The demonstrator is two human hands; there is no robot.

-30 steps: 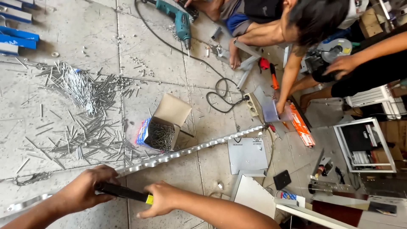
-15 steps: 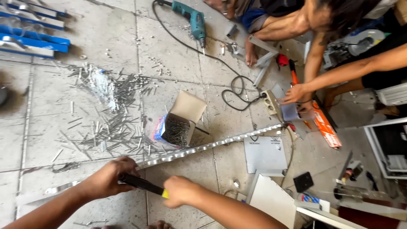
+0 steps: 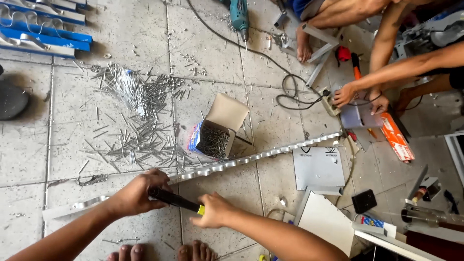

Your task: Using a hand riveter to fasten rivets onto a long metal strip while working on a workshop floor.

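Black tool (image 3: 175, 199) between left hand (image 3: 137, 195), right hand (image 3: 214, 210).

Two bare forearms without sleeves, left grip (image 3: 137, 195) and right grip (image 3: 212, 211) ungloved, bare toes (image 3: 159, 252) below.

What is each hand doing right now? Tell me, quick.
Left hand: closed around the black tool handle.
Right hand: closed on the handle's yellow end.

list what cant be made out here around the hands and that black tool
Head view only:
- Tip of the black-handled tool: covered by the left hand.
- Its other end: inside the right hand.
- Metal strip under the left hand: hidden.
- Contents of the open box: too small to tell.
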